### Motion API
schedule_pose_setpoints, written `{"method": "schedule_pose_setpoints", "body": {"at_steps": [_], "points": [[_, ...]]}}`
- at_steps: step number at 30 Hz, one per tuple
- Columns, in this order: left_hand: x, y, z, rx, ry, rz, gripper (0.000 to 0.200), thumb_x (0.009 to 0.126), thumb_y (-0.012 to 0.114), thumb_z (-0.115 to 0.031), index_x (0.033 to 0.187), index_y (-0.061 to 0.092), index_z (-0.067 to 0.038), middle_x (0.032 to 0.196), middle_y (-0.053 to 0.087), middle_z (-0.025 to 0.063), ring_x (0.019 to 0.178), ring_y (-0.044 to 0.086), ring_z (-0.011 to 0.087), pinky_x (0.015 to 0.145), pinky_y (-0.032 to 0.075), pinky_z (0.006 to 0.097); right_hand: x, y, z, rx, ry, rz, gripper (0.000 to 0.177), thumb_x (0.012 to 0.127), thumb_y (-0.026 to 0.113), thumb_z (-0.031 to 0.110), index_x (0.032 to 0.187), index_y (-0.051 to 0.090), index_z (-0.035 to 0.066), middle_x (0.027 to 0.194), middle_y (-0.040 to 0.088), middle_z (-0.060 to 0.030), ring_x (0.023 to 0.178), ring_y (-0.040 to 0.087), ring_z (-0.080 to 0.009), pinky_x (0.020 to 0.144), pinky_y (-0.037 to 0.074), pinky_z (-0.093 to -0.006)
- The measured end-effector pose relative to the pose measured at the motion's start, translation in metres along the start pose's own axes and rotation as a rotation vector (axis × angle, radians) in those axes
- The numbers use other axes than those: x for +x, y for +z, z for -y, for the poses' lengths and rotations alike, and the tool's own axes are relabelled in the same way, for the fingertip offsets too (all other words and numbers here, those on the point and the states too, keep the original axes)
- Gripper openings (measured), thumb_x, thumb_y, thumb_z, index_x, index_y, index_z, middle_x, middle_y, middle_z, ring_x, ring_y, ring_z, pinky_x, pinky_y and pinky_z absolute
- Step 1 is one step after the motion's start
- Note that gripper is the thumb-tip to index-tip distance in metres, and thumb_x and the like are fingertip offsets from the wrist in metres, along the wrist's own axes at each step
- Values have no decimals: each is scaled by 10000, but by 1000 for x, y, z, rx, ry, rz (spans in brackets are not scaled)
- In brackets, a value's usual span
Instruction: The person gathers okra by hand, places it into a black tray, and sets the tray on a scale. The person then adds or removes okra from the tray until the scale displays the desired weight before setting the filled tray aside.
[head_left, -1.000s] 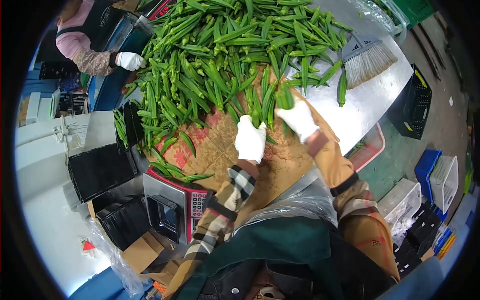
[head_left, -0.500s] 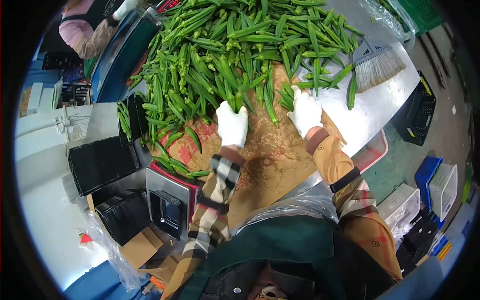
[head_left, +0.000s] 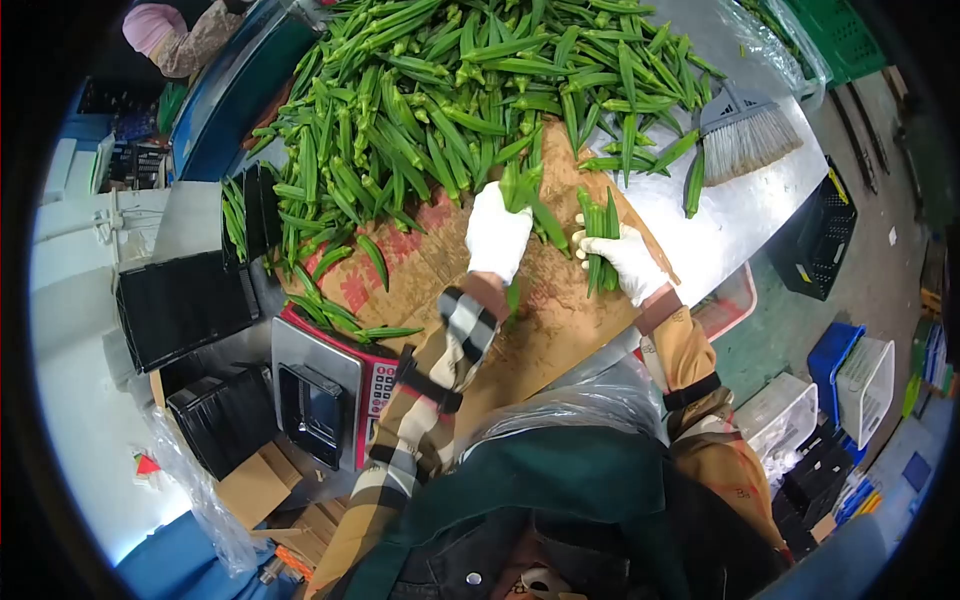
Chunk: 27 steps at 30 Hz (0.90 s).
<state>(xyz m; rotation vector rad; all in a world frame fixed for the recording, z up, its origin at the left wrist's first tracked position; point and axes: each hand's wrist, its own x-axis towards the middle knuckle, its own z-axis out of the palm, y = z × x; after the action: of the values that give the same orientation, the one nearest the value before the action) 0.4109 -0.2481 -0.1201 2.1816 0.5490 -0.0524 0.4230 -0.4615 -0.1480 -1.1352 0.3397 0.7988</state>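
A big heap of green okra [head_left: 420, 110] covers the far part of the metal table and a stained cardboard sheet [head_left: 540, 310]. My left hand [head_left: 497, 232], in a white glove, is closed on okra pods [head_left: 520, 185] at the heap's near edge. To its right my right hand [head_left: 632, 258], also gloved, grips a small bunch of okra [head_left: 600, 235] held upright over the cardboard. Part of another pod shows below my left wrist. The fingertips of my left hand are partly hidden by the pods.
A brush [head_left: 748, 135] lies on the metal table [head_left: 760, 220] at the right. By the cardboard's left edge stands a red and silver scale [head_left: 325, 395]. Black trays [head_left: 185, 310] are further left. Another person's sleeve [head_left: 205, 40] shows at top left. Crates [head_left: 835, 370] stand lower right.
My right hand has turned and come nearer, raising its okra bunch upright. My left hand has shifted right with pods in it. The view has moved slightly.
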Motion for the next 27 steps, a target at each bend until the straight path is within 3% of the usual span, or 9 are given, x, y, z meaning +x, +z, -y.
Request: {"method": "schedule_pose_setpoints", "body": {"at_steps": [9, 11, 13, 17, 19, 22, 24, 25, 27], "points": [[19, 12, -15, 251, -121, 48, 655, 733, 857, -339, 1210, 581, 15, 1090, 703, 248, 1019, 681, 403, 889, 542, 437, 11, -3, -22, -604, -356, -277, 418, 788, 772, 108, 1159, 630, -21, 922, 727, -106, 797, 683, -216, 742, 542, -335], [23, -1, 15, -18, -28, 116, 597, 723, 871, -268, 1149, 609, 58, 1002, 732, 188, 929, 712, 282, 845, 554, 361, 5, 26, -5, -781, -438, -357, 444, 779, 771, 144, 1170, 628, -9, 923, 730, -128, 845, 699, -289, 791, 544, -364], [4, -41, 6, -349, -231, 304, 521, 760, 839, -231, 1156, 632, 37, 983, 734, 142, 880, 705, 212, 814, 550, 327, 23, 35, -13, -957, -488, -401, 557, 772, 792, 196, 1260, 590, 21, 1031, 705, -166, 977, 677, -371, 869, 535, -413], [-52, -96, 20, 147, 22, 122, 442, 779, 788, -220, 1152, 662, -19, 933, 742, 163, 854, 728, 260, 784, 553, 353, 44, 46, -25, -1340, -547, -446, 651, 751, 825, 254, 1305, 557, 41, 1114, 668, -191, 1041, 656, -374, 893, 532, -440], [-81, -95, 33, 428, -121, 58, 477, 759, 811, -271, 1140, 656, -30, 950, 735, 204, 894, 726, 333, 792, 556, 396, 40, 56, -16, -1386, -432, -414, 644, 753, 821, 259, 1299, 559, 39, 1110, 670, -196, 1033, 658, -379, 886, 535, -443], [-115, -71, 46, 351, -199, 50, 564, 746, 837, -338, 1178, 639, -34, 960, 735, 204, 906, 718, 372, 806, 562, 423, 16, 63, -11, -1063, -408, -243, 517, 770, 785, 184, 1229, 615, 16, 1039, 711, -165, 941, 691, -309, 846, 544, -389], [-130, -44, 56, 345, -71, -73, 673, 741, 850, -340, 1283, 589, -40, 1179, 678, 207, 1088, 655, 363, 920, 526, 421, -9, 61, -14, -629, -327, 9, 408, 811, 746, 117, 1179, 645, -27, 950, 724, -90, 871, 680, -171, 807, 542, -311], [-133, -38, 49, 381, 31, -130, 705, 738, 853, -335, 1314, 570, -43, 1248, 648, 206, 1155, 623, 360, 958, 508, 421, -14, 58, -22, -462, -209, 90, 404, 830, 735, 81, 1200, 637, -48, 958, 712, -66, 873, 662, -139, 794, 545, -298], [-130, -33, 42, 430, -134, -11, 706, 728, 860, -280, 1324, 561, -48, 1268, 621, 199, 1183, 586, 368, 977, 490, 433, -35, 50, -23, -307, 180, 153, 403, 851, 702, 42, 1238, 631, -46, 1033, 722, -99, 920, 683, -177, 833, 558, -317]]}}
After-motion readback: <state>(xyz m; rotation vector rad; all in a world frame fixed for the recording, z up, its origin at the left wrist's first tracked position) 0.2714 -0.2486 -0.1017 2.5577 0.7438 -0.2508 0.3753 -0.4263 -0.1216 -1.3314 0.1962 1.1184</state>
